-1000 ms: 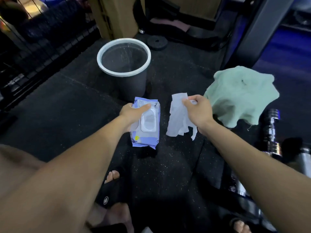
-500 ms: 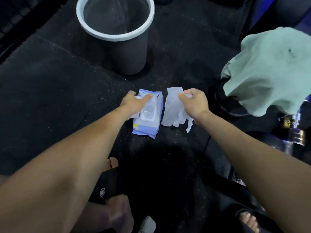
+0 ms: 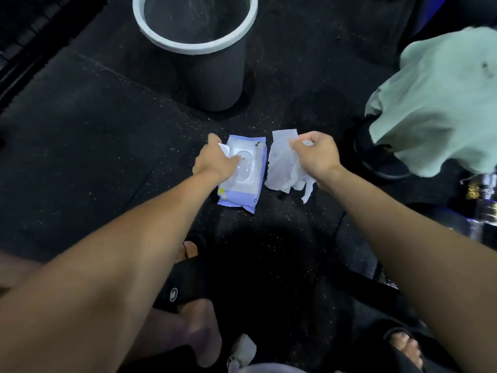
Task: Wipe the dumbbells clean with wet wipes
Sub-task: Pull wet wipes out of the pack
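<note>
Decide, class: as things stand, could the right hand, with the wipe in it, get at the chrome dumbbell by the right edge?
Probably yes. The right hand grips a wet wipe, and the dumbbell lies further right on the floor with open mat between. Only the green cloth hangs just above it, covering some of it.

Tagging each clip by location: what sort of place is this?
Probably a gym or home workout corner: a dark speckled rubber floor and a chrome dumbbell at the right edge. A bin and green cloth sit nearby.
</note>
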